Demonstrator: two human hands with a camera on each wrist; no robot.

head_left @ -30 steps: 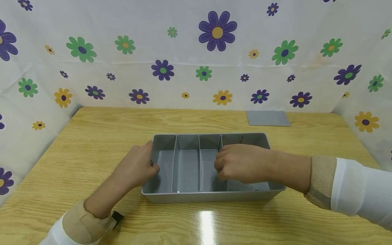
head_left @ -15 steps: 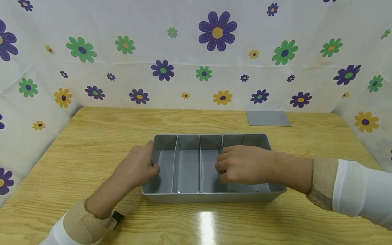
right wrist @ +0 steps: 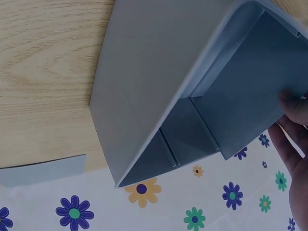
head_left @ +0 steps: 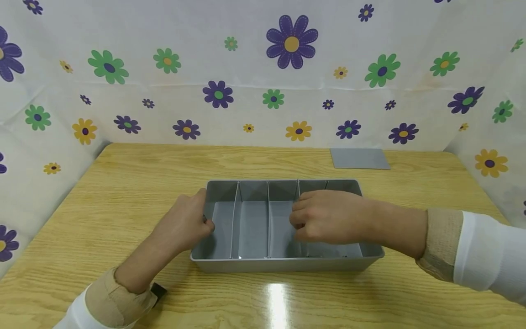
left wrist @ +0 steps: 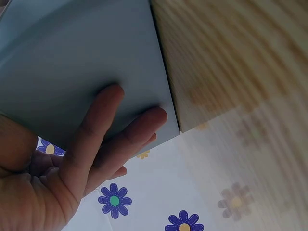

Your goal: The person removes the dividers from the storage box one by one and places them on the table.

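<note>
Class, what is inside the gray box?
Upright dividers split the gray box into compartments; the right hand pinches one divider. That hand hides part of the floor; anything beneath cannot be seen.

Head view's evenly lit, reasonably sharp; white glare streak on the near tabletop [head_left: 278, 304], soft shadow around the box [head_left: 287, 266]. Left wrist's dimmer, left hand [left wrist: 72, 166] shaded, grain smeared. Right wrist: box interior dark, bluish; outer wall paler.

hand ×2 [head_left: 182, 224] | box ×1 [head_left: 287, 266] | divs ×3 [right wrist: 250, 86] | loose pnl ×1 [head_left: 360, 158] | tbl ×1 [head_left: 135, 183]
</note>
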